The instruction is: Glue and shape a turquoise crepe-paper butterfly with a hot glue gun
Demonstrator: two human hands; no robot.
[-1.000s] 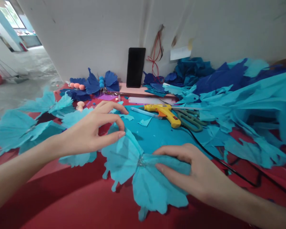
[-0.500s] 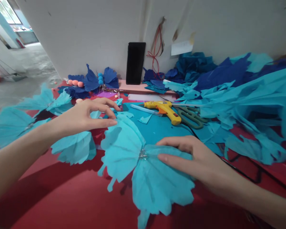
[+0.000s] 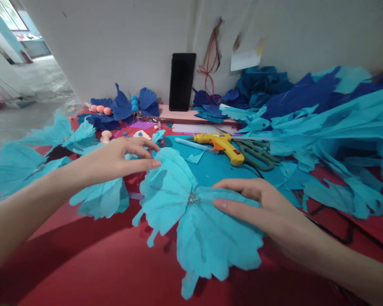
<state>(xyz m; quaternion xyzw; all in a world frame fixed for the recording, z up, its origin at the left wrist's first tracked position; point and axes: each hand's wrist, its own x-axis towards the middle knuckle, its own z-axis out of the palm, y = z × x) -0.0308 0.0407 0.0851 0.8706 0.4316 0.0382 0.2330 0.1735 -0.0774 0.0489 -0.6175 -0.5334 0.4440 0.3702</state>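
Far left: window, grey floor beyond the left edge of the red tabletop. Left hand half-curled by the left wing of the turquoise butterfly — can't tell if it's gripping. Butterfly's mid-tabletop, toward near edge. Phone upright at back edge, against pale wall. Wall note — any writing too small to read. Right hand, thumb on top, holds the butterfly's right wing.

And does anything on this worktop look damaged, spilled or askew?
A ragged turquoise papery heap sprawls untidily at the right, edges jagged and tangled. The turquoise papery butterfly at the right hand shows no obvious tear.
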